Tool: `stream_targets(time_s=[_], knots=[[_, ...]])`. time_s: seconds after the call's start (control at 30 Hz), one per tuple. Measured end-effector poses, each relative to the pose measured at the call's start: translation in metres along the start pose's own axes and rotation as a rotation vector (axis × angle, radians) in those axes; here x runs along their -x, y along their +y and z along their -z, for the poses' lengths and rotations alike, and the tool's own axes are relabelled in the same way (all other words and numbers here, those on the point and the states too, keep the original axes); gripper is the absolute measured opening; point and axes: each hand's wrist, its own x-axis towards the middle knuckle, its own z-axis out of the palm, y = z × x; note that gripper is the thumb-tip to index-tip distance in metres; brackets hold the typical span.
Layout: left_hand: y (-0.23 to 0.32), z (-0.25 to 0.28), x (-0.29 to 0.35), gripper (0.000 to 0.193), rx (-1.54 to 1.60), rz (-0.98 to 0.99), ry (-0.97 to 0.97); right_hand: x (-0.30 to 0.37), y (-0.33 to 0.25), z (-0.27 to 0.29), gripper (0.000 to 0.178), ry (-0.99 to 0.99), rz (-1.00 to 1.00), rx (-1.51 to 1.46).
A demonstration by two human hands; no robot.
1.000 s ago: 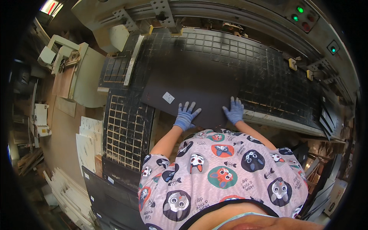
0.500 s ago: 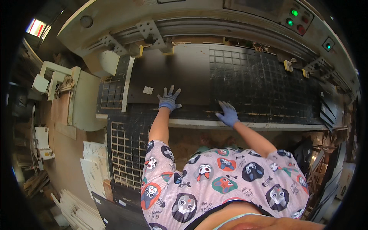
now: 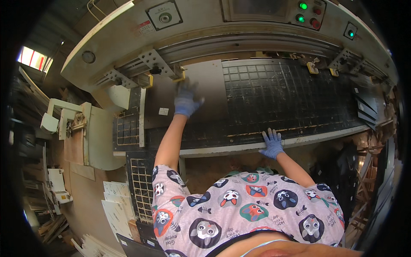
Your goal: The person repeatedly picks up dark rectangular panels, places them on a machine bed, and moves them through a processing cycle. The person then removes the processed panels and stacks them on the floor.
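Note:
A flat dark brown panel (image 3: 207, 92) with a small white label (image 3: 163, 111) lies on the black gridded machine bed (image 3: 274, 100). One side of the panel runs along a pale guide strip (image 3: 142, 120) on the left. Over the panel is my left hand (image 3: 186, 103) in a blue-grey striped glove, reaching away from me. Its fingers are spread and a little blurred; whether they press on the surface I cannot tell. My right hand (image 3: 272, 144), gloved alike, rests with fingers apart on the bed's pale front edge (image 3: 239, 148). Neither hand holds anything.
Yellow-tipped clamps (image 3: 179, 76) hang from the machine's rail at the panel's far side; another yellow-tipped clamp (image 3: 313, 67) is farther right. Lit green buttons (image 3: 303, 6) are on the control panel. Dark strips (image 3: 366, 112) lie at the bed's right end. White boards (image 3: 117, 210) stand lower left.
My left hand has moved farther out over the panel, toward the clamps. The right hand has shifted right and back onto the bed's front edge. The whole view has shifted slightly.

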Motion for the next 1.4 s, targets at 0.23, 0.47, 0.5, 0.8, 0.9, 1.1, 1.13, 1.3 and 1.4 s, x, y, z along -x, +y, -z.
stream_targets(time_s=[0.23, 0.47, 0.5, 0.8, 0.9, 1.1, 1.13, 1.3, 1.4], knots=[[-0.016, 0.143, -0.125, 0.076, -0.061, 0.261, 0.65, 0.004, 0.005, -0.004, 0.099, -0.024, 0.031, 0.004], [-0.019, 0.11, -0.144, 0.07, 0.145, 0.087, 0.693, -0.006, 0.014, -0.013, 0.094, 0.008, 0.055, -0.017], [0.024, 0.087, -0.13, 0.068, 0.187, 0.017, 0.735, -0.008, 0.026, -0.02, 0.093, 0.004, 0.027, -0.029], [0.174, -0.145, 0.101, 0.069, 0.372, -0.262, -0.29, -0.023, 0.033, -0.035, 0.074, 0.006, 0.097, -0.176], [0.205, -0.16, 0.14, 0.077, 0.34, -0.308, -0.443, 0.005, 0.043, -0.057, 0.071, 0.061, 0.041, -0.321], [0.233, -0.163, 0.169, 0.086, 0.169, -0.187, -0.542, 0.1, 0.089, -0.102, 0.063, 0.052, -0.191, -0.545], [0.246, -0.161, 0.169, 0.087, 0.148, -0.164, -0.549, 0.119, 0.103, -0.112, 0.062, 0.019, -0.264, -0.593], [0.314, -0.152, 0.156, 0.096, 0.076, -0.079, -0.584, 0.211, 0.166, -0.144, 0.057, -0.142, -0.481, -0.668], [0.367, -0.146, 0.148, 0.111, 0.03, 0.018, -0.595, 0.278, 0.203, -0.177, 0.056, -0.145, -0.599, -0.729]])
